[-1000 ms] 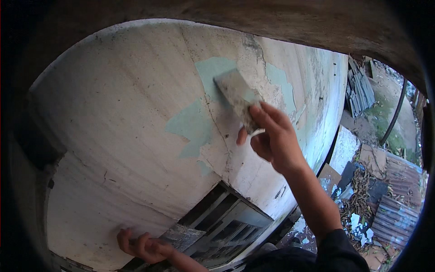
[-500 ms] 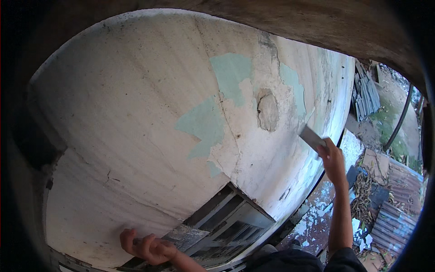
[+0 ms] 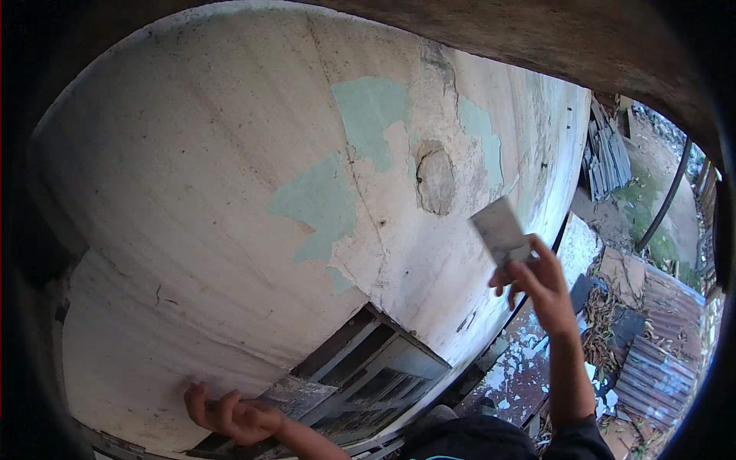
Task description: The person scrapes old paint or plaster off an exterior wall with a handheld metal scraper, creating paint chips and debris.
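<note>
Head view | right of centre: right hand (image 3: 547,290) grips flat grey plate (image 3: 498,228), tilted | lower left: left hand (image 3: 244,418), fingers half curled near pale wall (image 3: 192,207) | centre: light green patches (image 3: 326,201), rough oval spot (image 3: 435,180) on wall | bottom centre: barred window (image 3: 381,354) | lower right: pale flakes (image 3: 497,377), corrugated sheets (image 3: 655,381) | upper right: stacked slats (image 3: 608,159)

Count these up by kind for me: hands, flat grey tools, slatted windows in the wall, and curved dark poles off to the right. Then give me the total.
Hands: 2, the left hand and the right hand
Flat grey tool: 1
Slatted window: 1
Curved dark pole: 1
Total: 5
</note>
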Tool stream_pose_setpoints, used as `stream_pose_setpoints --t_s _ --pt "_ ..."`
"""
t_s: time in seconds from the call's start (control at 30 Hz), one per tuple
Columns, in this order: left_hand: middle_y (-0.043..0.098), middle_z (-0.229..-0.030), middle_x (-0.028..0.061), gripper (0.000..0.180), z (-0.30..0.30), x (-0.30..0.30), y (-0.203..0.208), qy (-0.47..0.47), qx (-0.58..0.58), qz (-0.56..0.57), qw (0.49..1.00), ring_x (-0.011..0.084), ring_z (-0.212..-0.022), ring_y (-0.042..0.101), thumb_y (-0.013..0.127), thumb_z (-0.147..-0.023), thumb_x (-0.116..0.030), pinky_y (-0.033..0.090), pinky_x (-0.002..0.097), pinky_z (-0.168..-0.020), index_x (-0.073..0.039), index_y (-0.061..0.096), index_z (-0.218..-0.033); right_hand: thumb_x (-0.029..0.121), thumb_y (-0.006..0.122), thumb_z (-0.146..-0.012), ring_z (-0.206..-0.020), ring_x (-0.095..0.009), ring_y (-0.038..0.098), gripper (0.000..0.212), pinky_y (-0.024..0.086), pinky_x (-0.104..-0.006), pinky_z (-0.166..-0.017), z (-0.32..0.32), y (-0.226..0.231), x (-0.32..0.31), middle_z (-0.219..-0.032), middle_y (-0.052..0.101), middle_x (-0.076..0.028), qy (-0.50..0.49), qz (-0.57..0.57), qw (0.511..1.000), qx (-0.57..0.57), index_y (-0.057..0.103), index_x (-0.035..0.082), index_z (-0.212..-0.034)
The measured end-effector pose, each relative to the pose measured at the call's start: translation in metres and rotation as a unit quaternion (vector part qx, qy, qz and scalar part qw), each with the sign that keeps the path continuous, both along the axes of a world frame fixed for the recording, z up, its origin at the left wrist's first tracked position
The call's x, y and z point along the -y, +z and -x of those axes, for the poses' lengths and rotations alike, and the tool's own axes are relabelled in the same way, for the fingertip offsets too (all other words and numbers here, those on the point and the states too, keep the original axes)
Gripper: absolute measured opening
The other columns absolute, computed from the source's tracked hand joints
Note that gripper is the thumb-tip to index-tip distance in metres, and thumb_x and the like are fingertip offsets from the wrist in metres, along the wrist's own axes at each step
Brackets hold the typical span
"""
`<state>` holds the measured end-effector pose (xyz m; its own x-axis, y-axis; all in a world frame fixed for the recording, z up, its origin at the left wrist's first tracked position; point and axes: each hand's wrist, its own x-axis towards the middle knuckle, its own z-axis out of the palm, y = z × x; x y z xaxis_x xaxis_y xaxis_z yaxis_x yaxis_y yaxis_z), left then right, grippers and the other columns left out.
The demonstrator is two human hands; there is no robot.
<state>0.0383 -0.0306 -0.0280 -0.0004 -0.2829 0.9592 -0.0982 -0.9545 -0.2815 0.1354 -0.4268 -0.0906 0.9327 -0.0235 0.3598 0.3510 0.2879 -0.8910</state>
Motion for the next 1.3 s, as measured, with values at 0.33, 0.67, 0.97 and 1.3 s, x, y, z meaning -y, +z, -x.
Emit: stream_pose_setpoints --t_s 0.33,0.67,0.97,1.3 --pt "0.053 -0.116 0.0178 0.031 0.002 -0.001 -0.001 -0.013 0.003 -0.001 1.0 0.035 -0.115 0.049 0.036 -0.099 -0.033 0.038 0.0553 -0.096 -0.008 0.053 -0.092 0.003 0.053 -0.098 -0.068 -0.011 0.062 0.021 0.048 -0.0213 -0.05 -0.03 0.031 -0.038 -0.085 0.068 -0.009 -0.163 0.015 0.981 0.102 0.048 0.0 -0.118" --pt "0.055 -0.113 0.0179 0.028 0.008 -0.002 -0.001 0.008 -0.041 -0.029 0.999 0.0363 -0.114 0.048 0.036 -0.099 -0.028 0.039 0.055 -0.095 -0.006 0.052 -0.092 -0.001 0.061 -0.088 -0.094 -0.021 0.07 0.019 0.057 -0.0306 -0.066 -0.054 0.125 0.017 -0.103 0.069 -0.008 -0.341 0.288 0.842 0.302 0.062 0.006 -0.106" --pt "0.053 -0.116 0.0179 0.029 0.005 -0.004 -0.003 -0.021 -0.045 -0.017 0.999 0.0359 -0.115 0.048 0.033 -0.099 -0.028 0.039 0.0544 -0.095 -0.007 0.052 -0.092 0.0 0.058 -0.091 -0.101 -0.027 0.066 0.027 0.056 -0.0349 -0.077 -0.082 0.169 0.012 -0.112 0.063 -0.009 -0.35 0.391 0.71 0.469 0.054 0.011 -0.116" --pt "0.055 -0.109 0.0136 0.022 0.005 0.0 -0.001 -0.007 -0.031 0.001 0.999 0.0323 -0.109 0.049 0.037 -0.095 -0.027 0.039 0.0534 -0.092 -0.012 0.052 -0.087 0.004 0.067 -0.088 -0.08 -0.016 0.058 0.036 0.051 -0.0249 -0.058 -0.092 0.165 -0.004 -0.119 0.054 -0.007 -0.348 0.378 0.72 0.467 0.052 0.013 -0.12"
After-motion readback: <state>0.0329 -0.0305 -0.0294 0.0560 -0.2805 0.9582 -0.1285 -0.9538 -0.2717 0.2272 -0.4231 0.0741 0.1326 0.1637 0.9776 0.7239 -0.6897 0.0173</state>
